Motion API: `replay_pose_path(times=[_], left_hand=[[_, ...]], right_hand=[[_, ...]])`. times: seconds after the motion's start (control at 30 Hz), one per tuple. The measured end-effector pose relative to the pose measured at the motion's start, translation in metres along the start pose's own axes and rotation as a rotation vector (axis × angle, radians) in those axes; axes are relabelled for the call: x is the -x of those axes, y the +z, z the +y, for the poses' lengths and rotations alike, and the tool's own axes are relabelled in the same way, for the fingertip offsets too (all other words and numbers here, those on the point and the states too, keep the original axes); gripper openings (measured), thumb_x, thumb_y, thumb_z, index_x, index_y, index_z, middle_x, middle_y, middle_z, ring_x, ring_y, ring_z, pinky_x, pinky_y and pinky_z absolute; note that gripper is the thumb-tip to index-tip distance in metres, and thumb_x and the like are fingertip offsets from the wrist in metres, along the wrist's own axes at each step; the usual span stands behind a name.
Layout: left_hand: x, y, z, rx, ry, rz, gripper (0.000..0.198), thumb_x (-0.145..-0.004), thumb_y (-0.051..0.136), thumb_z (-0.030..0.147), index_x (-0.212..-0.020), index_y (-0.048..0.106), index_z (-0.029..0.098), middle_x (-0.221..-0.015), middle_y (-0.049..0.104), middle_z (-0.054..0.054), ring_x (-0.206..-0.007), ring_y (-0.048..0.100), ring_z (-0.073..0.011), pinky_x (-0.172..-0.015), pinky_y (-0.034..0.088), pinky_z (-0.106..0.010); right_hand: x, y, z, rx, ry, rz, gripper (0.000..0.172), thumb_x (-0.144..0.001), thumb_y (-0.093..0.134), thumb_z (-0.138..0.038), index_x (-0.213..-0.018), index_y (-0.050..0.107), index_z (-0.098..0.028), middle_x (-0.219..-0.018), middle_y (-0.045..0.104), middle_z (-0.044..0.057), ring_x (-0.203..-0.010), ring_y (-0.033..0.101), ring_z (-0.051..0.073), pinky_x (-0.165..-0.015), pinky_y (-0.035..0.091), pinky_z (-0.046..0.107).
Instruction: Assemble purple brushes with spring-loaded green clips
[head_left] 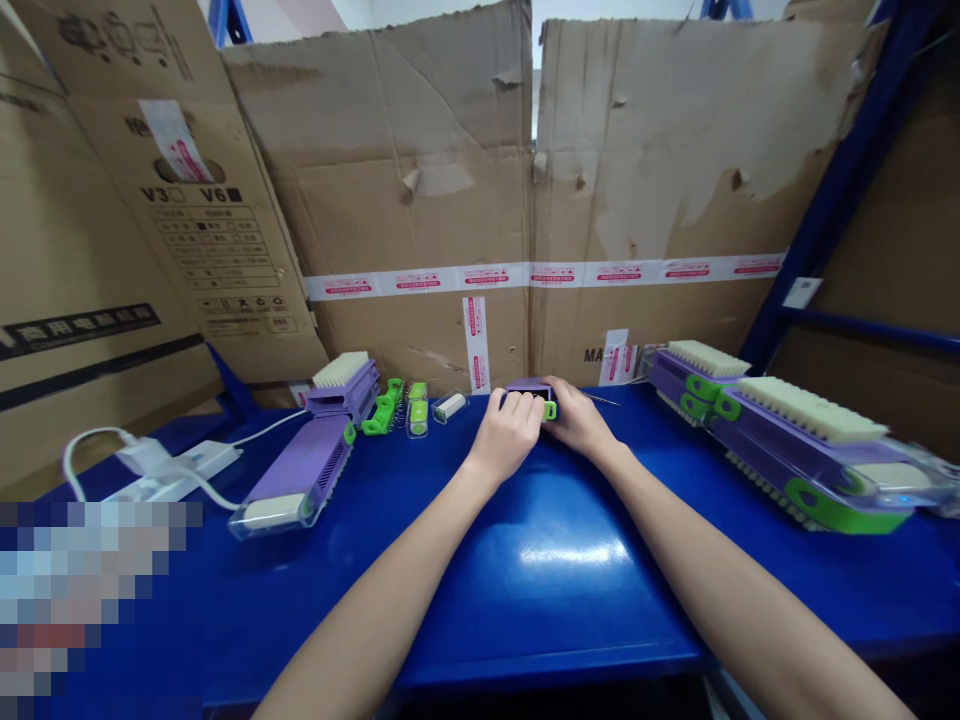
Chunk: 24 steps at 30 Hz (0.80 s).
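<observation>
Far out on the blue tabletop, by the cardboard wall, both hands are closed around a small purple plastic housing (530, 383). A bright green piece (550, 411) shows at its right end. My left hand (510, 432) has its fingers curled over the front, covering much of the housing. My right hand (576, 418) wraps the right side, its fingers partly hidden behind. A thin pointed rod (602, 401) lies just right of my right hand. Left of my hands are a clear-cased white part (451, 406), green-and-clear parts (418, 412) and a green bracket (383, 408).
A purple unit with cream bristles (300, 460) lies at left, beside a white power strip (180, 472) with cables. More bristled purple units (795, 440) lie at right. Cardboard sheets (405, 200) stand along the back, with a blue metal post (817, 190) at right.
</observation>
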<state>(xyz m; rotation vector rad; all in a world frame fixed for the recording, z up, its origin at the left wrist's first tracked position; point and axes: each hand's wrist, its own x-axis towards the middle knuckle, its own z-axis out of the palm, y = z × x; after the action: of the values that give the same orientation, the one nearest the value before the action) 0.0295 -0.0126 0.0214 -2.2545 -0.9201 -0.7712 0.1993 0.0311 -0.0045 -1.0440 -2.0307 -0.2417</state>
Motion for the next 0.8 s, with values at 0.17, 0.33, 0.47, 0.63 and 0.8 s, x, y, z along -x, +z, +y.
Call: replay_pose_path(times=[0.17,0.33,0.47,0.63,0.8], left_hand=[[0.001,-0.003,-0.008,-0.025,-0.083,0.014,0.033,-0.088,0.033,0.011,-0.112,0.056,0.013,-0.099,0.063,-0.015,-0.094,0.055,-0.0263,-0.094,0.035,-0.048],[0.001,-0.002,-0.007,0.090,-0.081,0.051,0.031,-0.090,0.035,0.013,-0.110,0.059,0.016,-0.098,0.064,-0.013,-0.096,0.056,-0.0253,-0.098,0.032,-0.048],[0.004,0.001,-0.007,0.107,-0.076,0.122,0.028,-0.091,0.040,0.015,-0.112,0.059,0.018,-0.109,0.063,-0.013,-0.104,0.053,-0.0256,-0.098,0.031,-0.047],[0.009,0.005,-0.015,-0.001,-0.065,0.136,0.026,-0.091,0.044,0.020,-0.111,0.060,0.020,-0.099,0.063,-0.010,-0.093,0.054,-0.0234,-0.089,0.036,-0.042],[0.006,0.007,-0.011,-0.066,-0.031,0.073,0.024,-0.090,0.044,0.017,-0.109,0.058,0.016,-0.094,0.061,-0.009,-0.089,0.052,-0.0234,-0.084,0.036,-0.039]], right_hand=[[0.000,0.001,0.001,-0.014,0.016,0.033,0.054,-0.067,0.057,-0.014,-0.120,0.044,-0.017,-0.115,0.060,0.015,-0.106,0.060,0.028,-0.087,0.050,0.042],[0.000,0.000,0.000,0.007,-0.014,0.012,0.054,-0.068,0.057,-0.013,-0.120,0.044,-0.016,-0.116,0.060,0.016,-0.106,0.060,0.028,-0.088,0.050,0.042],[0.000,0.000,-0.002,-0.012,-0.031,0.004,0.054,-0.070,0.058,-0.015,-0.122,0.043,-0.015,-0.118,0.060,0.016,-0.107,0.060,0.028,-0.089,0.049,0.042],[-0.001,0.000,-0.004,-0.006,-0.045,-0.010,0.054,-0.071,0.058,-0.016,-0.123,0.042,-0.015,-0.120,0.059,0.017,-0.110,0.058,0.028,-0.090,0.048,0.043],[0.000,0.000,-0.001,0.004,-0.062,-0.025,0.057,-0.070,0.056,-0.011,-0.124,0.041,-0.015,-0.123,0.057,0.017,-0.113,0.057,0.028,-0.092,0.047,0.043]])
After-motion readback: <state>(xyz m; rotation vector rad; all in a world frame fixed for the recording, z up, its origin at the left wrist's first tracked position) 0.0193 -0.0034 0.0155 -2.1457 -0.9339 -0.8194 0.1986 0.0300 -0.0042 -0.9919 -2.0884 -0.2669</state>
